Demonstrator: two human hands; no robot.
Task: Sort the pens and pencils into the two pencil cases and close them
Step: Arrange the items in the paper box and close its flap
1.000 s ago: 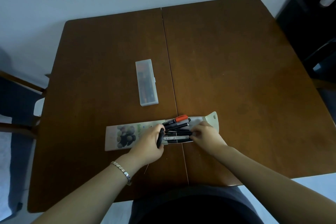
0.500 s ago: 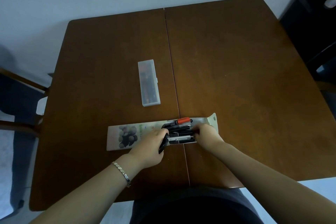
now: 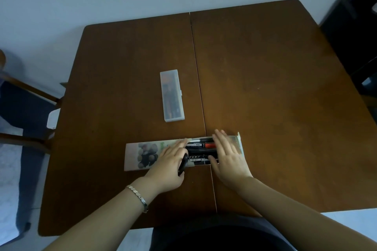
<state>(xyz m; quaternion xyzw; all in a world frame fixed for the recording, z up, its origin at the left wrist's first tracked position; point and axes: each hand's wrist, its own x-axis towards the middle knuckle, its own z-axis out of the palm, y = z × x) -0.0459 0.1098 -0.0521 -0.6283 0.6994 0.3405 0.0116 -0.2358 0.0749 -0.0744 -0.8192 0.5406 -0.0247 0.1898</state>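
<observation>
Counted on 1 table [image 3: 265,87]: 2 pencil cases, 1 clear case [image 3: 172,96] and 1 printed case [image 3: 142,154]. 2 hands are seen, left hand [image 3: 171,161] and right hand [image 3: 228,157]; 1 bracelet [image 3: 137,195]; 1 black pen [image 3: 182,166] gripped by the left hand. Further pens [image 3: 201,145] are partly hidden and left uncounted.

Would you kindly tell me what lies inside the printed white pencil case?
Several black pens and one orange-capped marker lie lengthwise in its open part. The right hand, the left hand gripping a black pen, and the printed cover hide the rest.
</observation>
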